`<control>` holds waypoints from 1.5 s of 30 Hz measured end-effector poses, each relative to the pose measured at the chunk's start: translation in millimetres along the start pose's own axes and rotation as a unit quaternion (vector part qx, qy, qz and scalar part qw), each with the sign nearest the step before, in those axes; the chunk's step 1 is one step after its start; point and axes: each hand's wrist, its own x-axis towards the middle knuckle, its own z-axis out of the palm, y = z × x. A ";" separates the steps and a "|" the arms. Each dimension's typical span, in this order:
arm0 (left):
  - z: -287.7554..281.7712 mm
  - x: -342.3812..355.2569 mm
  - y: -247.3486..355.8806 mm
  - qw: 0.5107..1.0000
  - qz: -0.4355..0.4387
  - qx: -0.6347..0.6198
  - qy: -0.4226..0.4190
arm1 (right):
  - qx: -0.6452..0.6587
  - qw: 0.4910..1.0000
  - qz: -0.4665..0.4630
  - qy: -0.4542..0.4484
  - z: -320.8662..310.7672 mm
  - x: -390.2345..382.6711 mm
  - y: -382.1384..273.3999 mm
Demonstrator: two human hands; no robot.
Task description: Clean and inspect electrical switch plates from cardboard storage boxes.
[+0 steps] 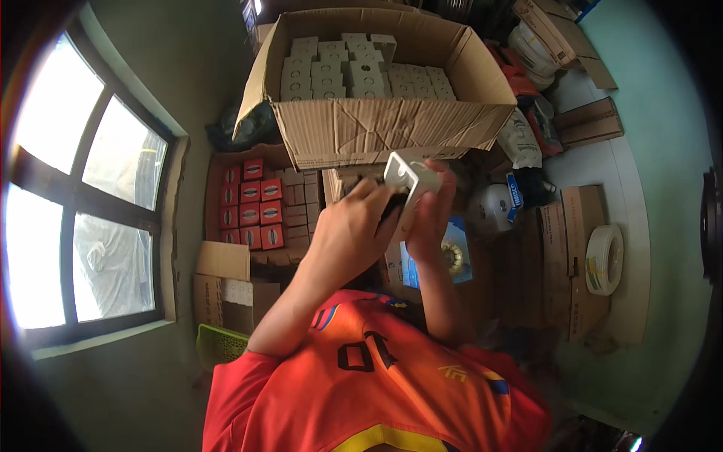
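In front of my chest, my right hand [433, 218] grips a white plastic electrical box [425, 178] with its fingers along one side. The box is tilted, its rim toward my left. My left hand [346, 226] is closed close to the box's open side, its fingers bent round something dark that I cannot make out. Just beyond both hands stands a big open cardboard carton [392, 128]. Inside it, several similar pale boxes [327, 75] with round knockouts are stacked in rows.
Left of the hands, a carton holds several small red boxes [251, 214] beside brown ones. A green basket [218, 345] lies lower left, near the window [98, 181]. On the right are a blue package [461, 252], a white coil [605, 260] and more cartons [584, 248].
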 end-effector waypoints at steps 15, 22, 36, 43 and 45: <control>-36.0 -31.4 -75.1 0.940 0.032 -0.337 -0.052 | 0.079 0.996 0.045 -0.018 35.6 -4.7 -6.1; -1.6 -27.6 -87.2 0.749 -0.114 -0.588 0.284 | -0.062 0.995 0.034 -0.072 44.0 -7.3 -49.7; -68.7 63.5 -50.7 0.952 0.142 -0.172 0.210 | -0.147 0.951 -0.103 -0.250 -5.7 124.9 -84.3; -53.2 127.1 -27.6 0.966 0.147 -0.173 0.126 | -0.279 0.876 -0.141 -0.367 -39.2 188.2 -65.0; -49.4 136.2 -24.8 0.966 0.146 -0.151 0.149 | -0.261 0.876 -0.116 -0.388 -45.9 196.0 -60.5</control>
